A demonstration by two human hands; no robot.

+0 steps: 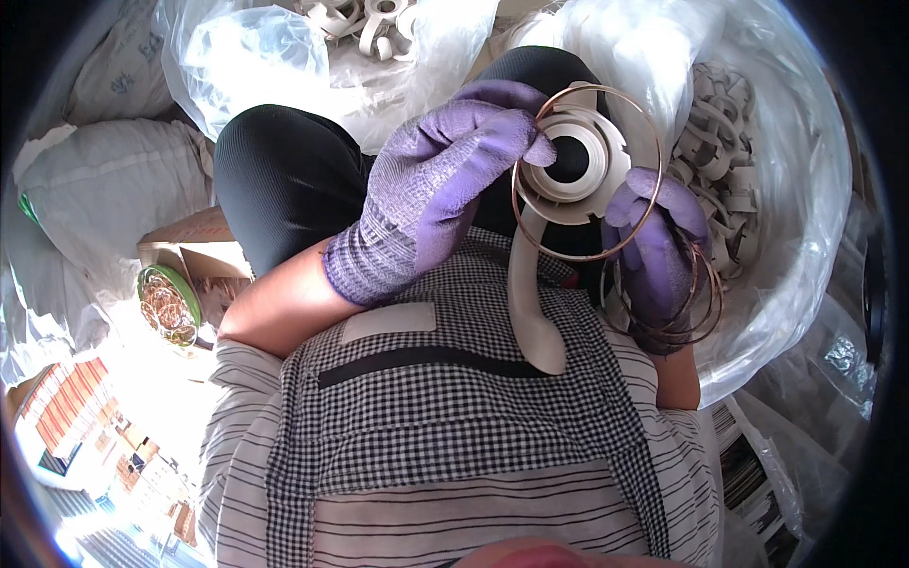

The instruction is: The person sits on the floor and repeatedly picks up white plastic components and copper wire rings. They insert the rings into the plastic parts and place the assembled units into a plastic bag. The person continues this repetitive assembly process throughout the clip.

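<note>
So both hands are in purple work gloves and held close to each other, with the work right between them. The left hand (436,180) has its thumb and fingers pinched on the upper left side of a thin copper-coloured ring (660,151). The right hand (658,246) sits lower and off to the other side, curled at the right edge of an off-white plastic piece (608,189) — it looks like it's gripping that edge, but the fingers hide the exact contact. The ring's right side crosses over those fingers. The plastic piece has a round collar with a hole in the middle, plus a long curved handle (535,312) dropping down in front of the checked apron (454,407). From this angle the ring circles most of the collar, though I can't tell if it's touching it or just in front. A few more copper rings (696,333) hang loosely round the right hand, near the wrist. Just past that hand there's a big clear plastic bag (805,275) full of similar off-white parts (724,180), with more parts (369,24) in plastic at the top. Over left, well apart from the hands, there's a cardboard box (194,232) and a green-rimmed tub (196,301) with coppery wire (166,308) inside — plus a pale sack (114,180) behind.
</note>
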